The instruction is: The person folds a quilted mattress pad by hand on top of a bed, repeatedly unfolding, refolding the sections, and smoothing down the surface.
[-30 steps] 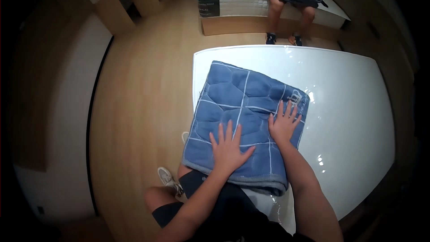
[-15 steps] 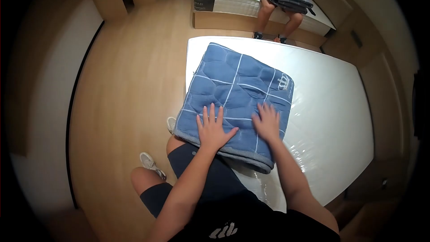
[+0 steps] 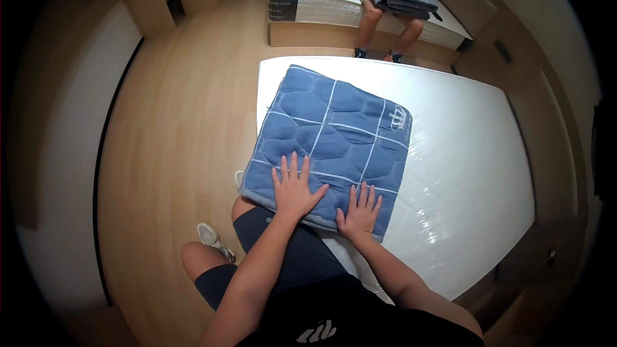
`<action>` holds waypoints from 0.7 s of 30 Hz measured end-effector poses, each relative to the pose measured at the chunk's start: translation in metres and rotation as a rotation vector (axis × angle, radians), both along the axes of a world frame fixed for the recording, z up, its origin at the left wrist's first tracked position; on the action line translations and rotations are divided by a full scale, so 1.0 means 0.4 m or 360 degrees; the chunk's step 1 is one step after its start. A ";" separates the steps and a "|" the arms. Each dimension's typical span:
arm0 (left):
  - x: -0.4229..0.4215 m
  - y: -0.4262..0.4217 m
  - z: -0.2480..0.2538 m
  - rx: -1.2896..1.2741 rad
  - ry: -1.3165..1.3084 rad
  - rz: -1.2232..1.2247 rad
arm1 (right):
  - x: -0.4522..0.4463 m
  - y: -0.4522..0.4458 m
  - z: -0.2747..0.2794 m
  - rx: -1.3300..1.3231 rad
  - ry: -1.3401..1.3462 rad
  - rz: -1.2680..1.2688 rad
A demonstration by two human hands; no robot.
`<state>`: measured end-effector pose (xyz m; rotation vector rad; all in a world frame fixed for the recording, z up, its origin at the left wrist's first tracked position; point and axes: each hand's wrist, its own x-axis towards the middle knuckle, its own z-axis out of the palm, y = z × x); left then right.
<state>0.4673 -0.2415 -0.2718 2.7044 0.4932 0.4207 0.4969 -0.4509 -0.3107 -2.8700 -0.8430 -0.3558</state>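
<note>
- Risk, my judgement: the folded blue quilted fabric pad with white grid lines (image 3: 347, 132) could slide on the white mattress in glossy clear plastic wrap (image 3: 463, 154); cause would be slick film under cloth and an uneven push from my palms
- Second risk: its near left corner reaches over my bare knee, so a shift of my leg could lift or drag that corner and skew the fold
- Third risk: layers could creep apart at the ribbed grey near edge if I press the top sheet alone, since nothing pinches the layers together
- Left hand (image 3: 295, 196): palm down on the pad's near left part, fingers spread and pointing toward the far side, thumb out toward my other hand; forearm rises over my lap
- Right hand (image 3: 360, 217): palm down at the near right part, by the edge; fingers parted, less widely than on the left, thumb angled inward; forearm comes in from the right above the mattress, elbow bent
- Pad location: on the mattress's near left area, turned askew to it, white crown mark at the far right corner
- Opposite: a seated person (image 3: 402, 9), both hands on a folded grey-blue cloth on the lap, well apart from mine
</note>
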 end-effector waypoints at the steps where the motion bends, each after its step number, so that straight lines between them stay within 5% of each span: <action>1: -0.002 -0.001 0.003 -0.0009 -0.0010 0.0000 | -0.001 0.000 0.017 0.0012 0.0030 -0.0001; 7: -0.007 0.004 -0.012 -0.0022 -0.0093 0.0004 | 0.069 -0.030 0.188 0.0245 0.0481 0.0056; 13: -0.004 0.000 0.008 -0.0027 -0.0025 -0.0017 | 0.415 -0.029 0.348 0.0401 -0.0153 -0.0166; 17: -0.004 0.001 0.025 -0.0047 -0.0021 -0.0042 | 0.608 0.033 0.196 0.0332 0.0222 -0.0559; 21: 0.011 -0.001 0.042 -0.0042 0.0024 -0.0044 | 0.583 0.114 0.028 -0.0061 -0.0011 -0.0651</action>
